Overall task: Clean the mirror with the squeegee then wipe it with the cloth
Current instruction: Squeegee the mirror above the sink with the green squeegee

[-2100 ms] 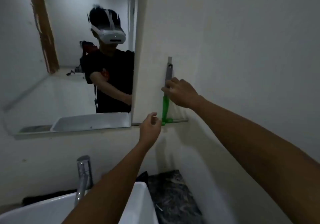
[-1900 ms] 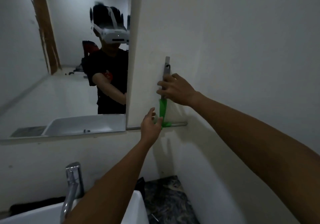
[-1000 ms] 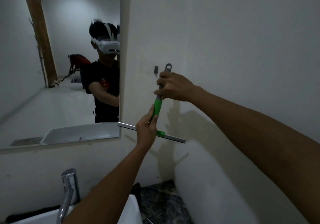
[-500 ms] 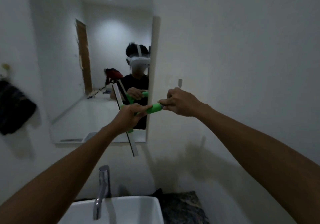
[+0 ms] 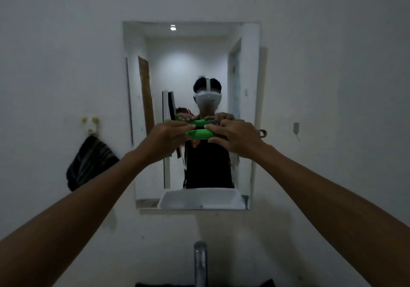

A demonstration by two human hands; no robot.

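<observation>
The squeegee [image 5: 199, 133] was held in front of the mirror [image 5: 190, 64] by both hands, its green handle lying roughly level from left to right and its blade end standing upright at the left, behind the left hand [image 5: 169, 140]. The left hand's grip was closed around the handle near the blade; the right hand [image 5: 235, 139] had its grip closed on the grey tail of the handle, so both hands were clamped on the one tool. The blade seemed to sit over the left part of the glass, at about mid-height, though whether it touched the glass I could not tell. The left hand was the nearer to the blade, so I judged it would steer the stroke. A dark striped cloth [image 5: 89, 162] hung from a hook on the white wall, well apart to the left of the mirror. A tap [image 5: 200, 262] stood below, with the basin mostly out of view.
</observation>
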